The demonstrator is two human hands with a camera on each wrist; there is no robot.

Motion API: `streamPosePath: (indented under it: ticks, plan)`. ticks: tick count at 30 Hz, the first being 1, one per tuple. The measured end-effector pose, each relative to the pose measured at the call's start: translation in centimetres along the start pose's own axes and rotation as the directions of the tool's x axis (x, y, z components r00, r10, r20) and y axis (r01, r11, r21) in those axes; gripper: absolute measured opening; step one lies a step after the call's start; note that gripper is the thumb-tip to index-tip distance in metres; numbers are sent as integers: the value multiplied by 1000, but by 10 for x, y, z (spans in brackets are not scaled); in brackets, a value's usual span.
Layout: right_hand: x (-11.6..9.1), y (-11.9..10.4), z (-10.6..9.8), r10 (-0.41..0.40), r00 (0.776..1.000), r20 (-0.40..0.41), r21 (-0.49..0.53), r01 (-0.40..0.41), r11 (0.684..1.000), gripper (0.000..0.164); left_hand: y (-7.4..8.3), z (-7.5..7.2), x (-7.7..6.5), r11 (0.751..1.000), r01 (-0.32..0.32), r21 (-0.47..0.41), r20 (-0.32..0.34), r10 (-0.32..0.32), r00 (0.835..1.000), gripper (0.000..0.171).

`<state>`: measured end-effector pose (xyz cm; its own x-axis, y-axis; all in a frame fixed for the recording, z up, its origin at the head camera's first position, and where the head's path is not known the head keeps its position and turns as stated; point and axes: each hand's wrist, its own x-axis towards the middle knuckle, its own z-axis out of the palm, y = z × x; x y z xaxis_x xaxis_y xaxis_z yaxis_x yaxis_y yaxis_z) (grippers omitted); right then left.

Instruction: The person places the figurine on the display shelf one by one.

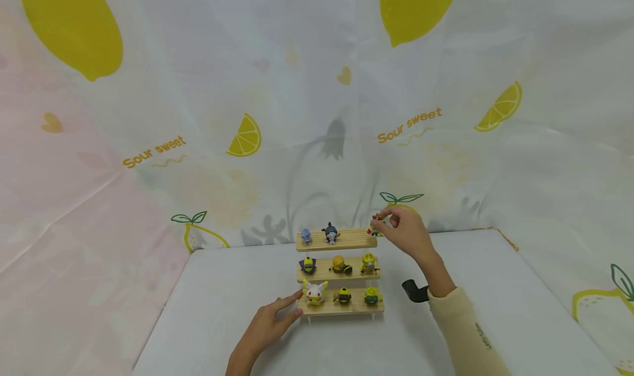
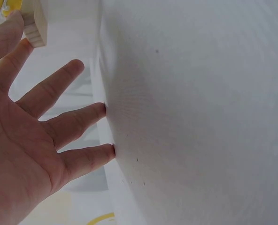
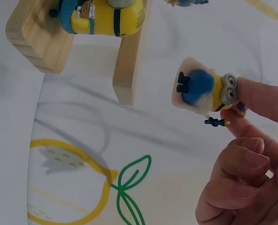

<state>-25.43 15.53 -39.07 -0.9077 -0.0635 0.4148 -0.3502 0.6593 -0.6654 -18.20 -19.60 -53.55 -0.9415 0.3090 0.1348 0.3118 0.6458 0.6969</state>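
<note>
My right hand [image 1: 403, 230] pinches a minion figurine [image 3: 200, 86] by its head between thumb and index finger. The figurine wears blue overalls and a pale cape. In the head view it overlaps the right end of the top board [image 1: 354, 238] of a three-tier wooden display stand. My left hand [image 1: 269, 323] touches the left end of the bottom board [image 1: 324, 310] with thumb and index finger. Its other fingers [image 2: 78, 122] are spread straight, two tips at the white table surface. Right beside that hand, a white figurine with yellow ears [image 1: 314, 292] sits on the board.
A blue figurine [image 1: 306, 236] and a dark-haired one [image 1: 331, 234] stand on the top board. Several yellow minion figurines fill the middle board [image 1: 324, 266] and the bottom one. Lemon-printed cloth [image 1: 307, 189] hangs behind the white table [image 1: 218, 288]. A black strap piece [image 1: 415, 291] juts from the right wrist.
</note>
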Motion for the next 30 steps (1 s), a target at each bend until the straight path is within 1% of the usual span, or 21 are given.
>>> streamPosePath:
  ticks: [5, 12, 15, 19, 22, 30]
  plan:
    - [4, 0, 9, 1, 1000, 0, -27, -1, 1000, 20, -1, 1, 0, 1000, 5, -8, 4, -5, 1000, 47]
    - [10, 0, 22, 35, 999, 42, -39, -34, 999, 25, 0, 0, 0, 1000, 20, -2, 8, -20, 1000, 46]
    - [11, -1, 25, 47, 997, 59, -36, -45, 998, 26, 0, 0, 0, 1000, 24, -4, 9, -24, 1000, 47]
    - [11, -1, 28, 62, 995, 77, -38, -59, 998, 26, -1, 0, -1, 1000, 9, -11, 9, -8, 1000, 47]
    - [11, -1, 31, 58, 994, 88, -36, -55, 998, 25, -1, 0, 0, 1000, 0, -12, 9, 0, 1000, 47]
    - [8, -1, 35, 55, 995, 86, -51, -50, 997, 22, 0, -2, 0, 1000, 12, 1, 16, -12, 1000, 48]
